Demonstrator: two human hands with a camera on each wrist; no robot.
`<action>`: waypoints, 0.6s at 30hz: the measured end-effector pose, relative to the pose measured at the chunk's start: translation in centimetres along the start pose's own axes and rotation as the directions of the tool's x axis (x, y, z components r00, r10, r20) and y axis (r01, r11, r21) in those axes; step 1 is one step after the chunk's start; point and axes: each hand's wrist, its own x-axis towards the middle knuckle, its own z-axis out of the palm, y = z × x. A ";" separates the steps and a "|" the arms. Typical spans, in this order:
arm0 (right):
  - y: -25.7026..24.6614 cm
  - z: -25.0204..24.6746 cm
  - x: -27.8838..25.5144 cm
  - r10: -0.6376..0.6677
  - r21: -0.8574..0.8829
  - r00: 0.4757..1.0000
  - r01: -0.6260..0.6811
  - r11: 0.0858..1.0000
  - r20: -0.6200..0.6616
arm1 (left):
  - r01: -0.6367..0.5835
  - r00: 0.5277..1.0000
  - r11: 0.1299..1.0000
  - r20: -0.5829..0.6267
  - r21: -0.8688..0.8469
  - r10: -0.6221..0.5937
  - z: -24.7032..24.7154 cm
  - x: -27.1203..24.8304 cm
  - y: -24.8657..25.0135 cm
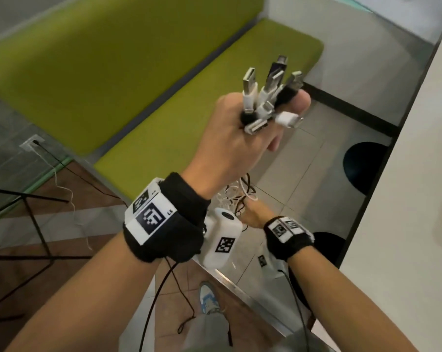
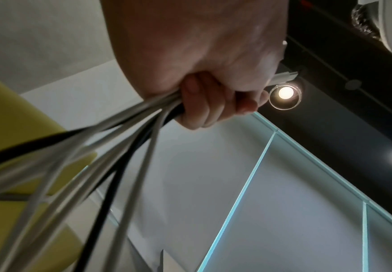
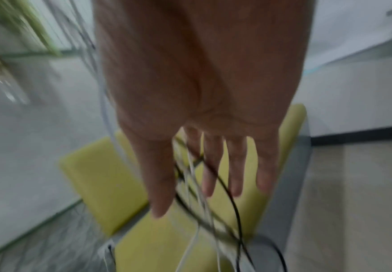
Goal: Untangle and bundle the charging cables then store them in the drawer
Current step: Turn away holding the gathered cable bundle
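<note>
My left hand [image 1: 242,138] is raised in a fist round a bunch of white and black charging cables. Several USB plugs [image 1: 270,95] stick up out of the fist. In the left wrist view the curled fingers [image 2: 204,106] clamp the cables [image 2: 111,158], which fan out downward. The loose cable lengths [image 1: 237,196] hang tangled below the fist. My right hand [image 1: 255,214] is lower, fingers straight and spread. In the right wrist view, which is blurred, the cable strands [image 3: 199,185] run between its thumb and fingers [image 3: 213,165]. No drawer is in view.
A green padded bench [image 1: 189,118] runs along the left. A white wall or cabinet side [image 1: 413,174] stands at the right, with black stools [image 1: 364,163] by it. A glass table edge with black legs [image 1: 32,214] is at the left. My shoe [image 1: 209,298] stands on tiled floor below.
</note>
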 end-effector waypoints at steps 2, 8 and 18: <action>-0.4 -2.5 -2.3 -0.052 0.115 0.998 0.056 0.992 -0.033 | 0.041 0.999 0.999 -0.024 -0.013 -0.041 0.1 -0.2 -0.4; -3.7 -3.7 -5.0 -0.247 0.146 0.947 0.279 0.949 -0.208 | 0.095 0.995 0.979 0.013 -0.178 -0.094 1.5 -0.5 -0.3; 1.3 5.2 4.6 0.058 0.032 0.997 -0.060 0.998 0.048 | 0.098 0.994 0.979 0.066 -0.176 -0.087 -0.6 -2.3 0.4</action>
